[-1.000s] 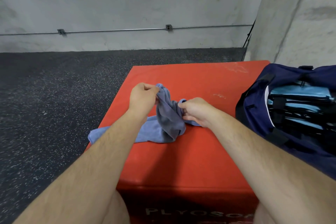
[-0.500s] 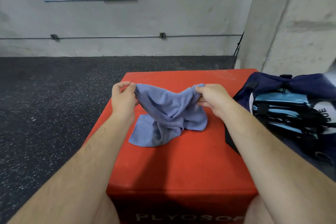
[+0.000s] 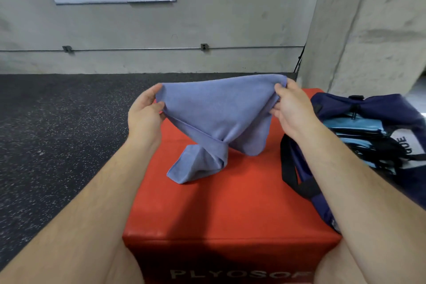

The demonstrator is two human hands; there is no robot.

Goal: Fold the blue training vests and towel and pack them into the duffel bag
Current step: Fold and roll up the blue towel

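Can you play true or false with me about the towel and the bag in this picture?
1. Both the left hand and the right hand hold the towel. True.
2. The towel is neatly folded flat. False: it is held up in the air, and its twisted lower end hangs down to the red box.
3. The duffel bag sits on the person's right side. True.
4. The duffel bag is zipped shut. False: it is open, and light blue fabric shows inside it.
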